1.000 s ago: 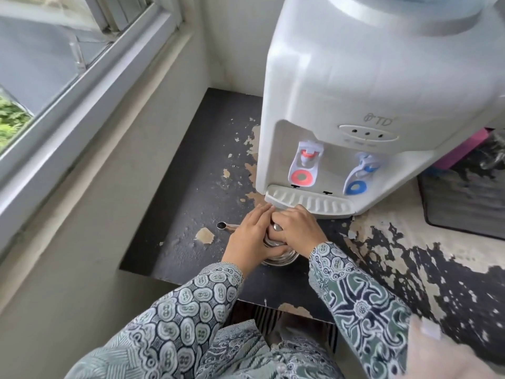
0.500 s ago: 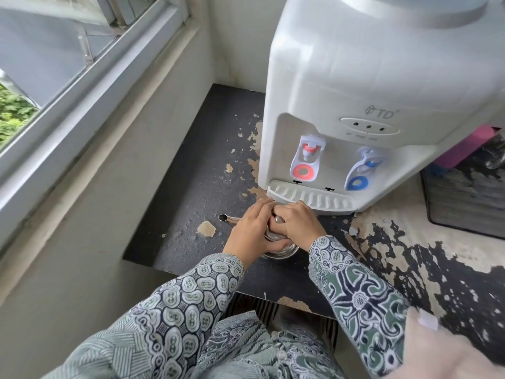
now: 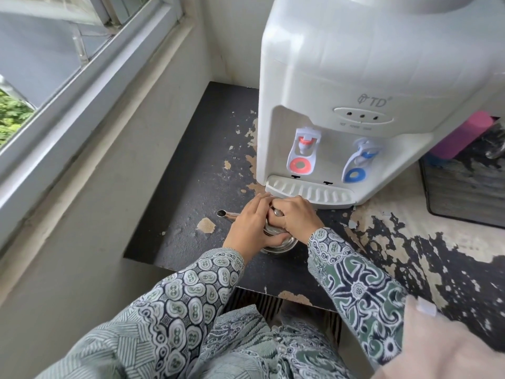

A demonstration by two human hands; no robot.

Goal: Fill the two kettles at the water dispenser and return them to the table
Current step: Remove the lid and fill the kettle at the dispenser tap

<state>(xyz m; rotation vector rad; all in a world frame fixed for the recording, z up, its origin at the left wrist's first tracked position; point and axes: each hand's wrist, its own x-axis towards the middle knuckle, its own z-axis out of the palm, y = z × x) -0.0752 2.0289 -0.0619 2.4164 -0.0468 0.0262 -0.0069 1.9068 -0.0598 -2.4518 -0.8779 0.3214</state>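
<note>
Kettle (image 3: 276, 243): small, shiny metal, standing on the table just near of the dispenser's drip tray; mostly covered by both hands, only its lower body and spout show.
Spout (image 3: 226, 214): thin metal tube pointing left, its dark open end clear of the hands.
Left hand (image 3: 250, 225): curled over the left side and top of the kettle, fingers bent around it, gripping it.
Right hand (image 3: 296, 217): closed over the top of the kettle, fingers pinched on a small rounded metal part there; whether that part is a lid knob I cannot tell.
Hands together: touching each other above the kettle, fingertips reaching the near edge of the drip tray.
Dispenser (image 3: 369, 77): white, on the far side of the table, marked TD, three small dots under the mark.
Red tap (image 3: 303, 154): left one, above the drip tray, nothing under it.
Blue tap (image 3: 358, 165): right one, also nothing under it.
Drip tray (image 3: 311, 191): white, ribbed, at the dispenser's foot.
Table (image 3: 191, 187): dark top, its coating flaked off in pale patches, worst on the right.
Sleeves (image 3: 191, 291): patterned green, white and dark cloth on both arms.
Window (image 3: 68, 64): far left, above a pale wall ledge.
Pink thing (image 3: 461, 138): right of the dispenser, too cut off to name.
Second kettle: cannot tell where it is.
</note>
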